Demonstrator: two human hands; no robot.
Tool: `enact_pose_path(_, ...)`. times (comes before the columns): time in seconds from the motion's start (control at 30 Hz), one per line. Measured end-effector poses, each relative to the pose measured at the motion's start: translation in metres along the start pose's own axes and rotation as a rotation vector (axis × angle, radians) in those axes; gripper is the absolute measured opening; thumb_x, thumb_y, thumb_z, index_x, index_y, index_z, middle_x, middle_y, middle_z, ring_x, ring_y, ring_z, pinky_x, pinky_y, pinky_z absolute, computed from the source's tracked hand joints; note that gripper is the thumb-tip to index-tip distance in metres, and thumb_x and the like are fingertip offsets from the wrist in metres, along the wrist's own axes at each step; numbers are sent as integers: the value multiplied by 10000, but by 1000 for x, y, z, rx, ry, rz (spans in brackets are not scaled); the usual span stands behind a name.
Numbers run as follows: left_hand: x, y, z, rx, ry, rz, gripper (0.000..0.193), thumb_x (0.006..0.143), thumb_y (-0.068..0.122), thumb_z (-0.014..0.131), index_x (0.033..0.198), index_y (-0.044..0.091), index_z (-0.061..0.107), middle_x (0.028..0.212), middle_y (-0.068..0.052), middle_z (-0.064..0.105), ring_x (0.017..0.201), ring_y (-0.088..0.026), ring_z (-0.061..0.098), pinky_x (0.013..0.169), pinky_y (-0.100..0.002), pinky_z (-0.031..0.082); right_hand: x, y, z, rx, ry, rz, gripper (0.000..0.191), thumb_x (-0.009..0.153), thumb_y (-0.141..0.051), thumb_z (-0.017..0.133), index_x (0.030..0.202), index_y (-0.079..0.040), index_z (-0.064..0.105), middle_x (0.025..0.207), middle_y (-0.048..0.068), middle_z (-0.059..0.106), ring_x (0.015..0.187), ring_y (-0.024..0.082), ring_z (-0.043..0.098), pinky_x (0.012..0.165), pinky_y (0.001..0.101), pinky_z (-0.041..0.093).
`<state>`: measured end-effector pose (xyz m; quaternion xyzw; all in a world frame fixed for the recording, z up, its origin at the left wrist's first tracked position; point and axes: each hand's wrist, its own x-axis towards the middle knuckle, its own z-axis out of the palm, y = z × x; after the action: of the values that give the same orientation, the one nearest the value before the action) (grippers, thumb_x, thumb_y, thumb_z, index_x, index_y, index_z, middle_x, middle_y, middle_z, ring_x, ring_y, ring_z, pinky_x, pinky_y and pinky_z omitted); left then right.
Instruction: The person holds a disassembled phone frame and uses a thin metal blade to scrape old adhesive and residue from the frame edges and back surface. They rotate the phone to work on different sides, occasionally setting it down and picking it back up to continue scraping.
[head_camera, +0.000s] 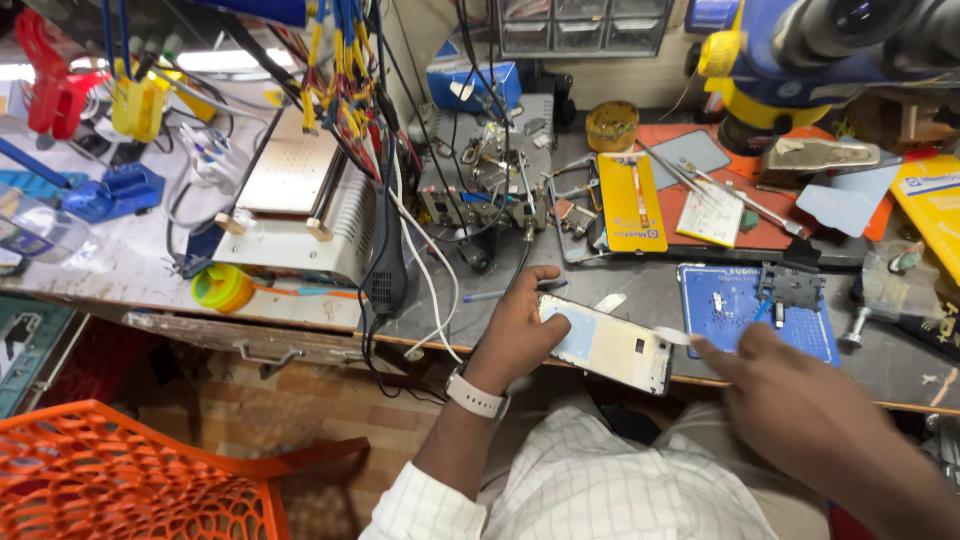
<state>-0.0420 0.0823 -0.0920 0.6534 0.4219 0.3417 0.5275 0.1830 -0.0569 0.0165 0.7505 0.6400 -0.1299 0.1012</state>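
My left hand (515, 335) grips the left end of an opened phone (608, 345), a pale rectangular body held at the front edge of the workbench (640, 290). A white watch sits on that wrist. My right hand (775, 385) pinches a thin white strip (672, 336) that reaches the phone's right end. Both hands hover just above my lap, in front of the bench edge.
A blue work mat (730, 300) with small screws and a black part lies right of the phone. A yellow card (632, 202), tweezers, a heating plate (295, 195), hanging cables, a microscope (800, 60) and a yellow tape roll (222, 288) crowd the bench. An orange chair (120, 480) stands lower left.
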Motion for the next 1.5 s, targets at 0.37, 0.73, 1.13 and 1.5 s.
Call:
enact_pose_path(0.37, 0, 5, 1, -125, -34, -50, 605, 792, -1, 640, 1375, 34, 482, 901, -30, 640, 677, -75, 551, 581, -240, 473, 43, -51, 16, 181, 372, -366, 506, 872, -80, 550, 1363, -179, 617, 1090, 162, 581, 848, 347, 681, 761, 442, 578)
enact_pose_path(0.73, 3, 0, 3, -247, -81, -1, 627, 792, 25, 632, 1385, 22, 426, 971, -21, 682, 792, -54, 653, 692, -231, 552, 36, -61, 16, 286, 419, -385, 547, 836, -85, 596, 1368, -199, 653, 1005, 135, 621, 810, 343, 687, 713, 448, 569)
enact_pose_path(1.13, 3, -1, 3, -150, -53, -61, 627, 783, 14, 636, 1384, 22, 460, 925, -37, 673, 696, -53, 597, 601, -237, 510, 22, -41, 12, 319, 298, -264, 612, 838, -60, 541, 1423, -227, 602, 1004, 140, 592, 883, 358, 677, 777, 469, 564)
enact_pose_path(1.5, 0, -1, 1, -39, -2, -25, 578, 796, 8, 651, 1357, 12, 513, 884, -38, 639, 676, -59, 546, 605, -246, 486, 25, -31, 31, 235, 230, -177, 574, 851, -131, 606, 1404, -281, 636, 1032, 131, 569, 766, 356, 685, 692, 464, 573)
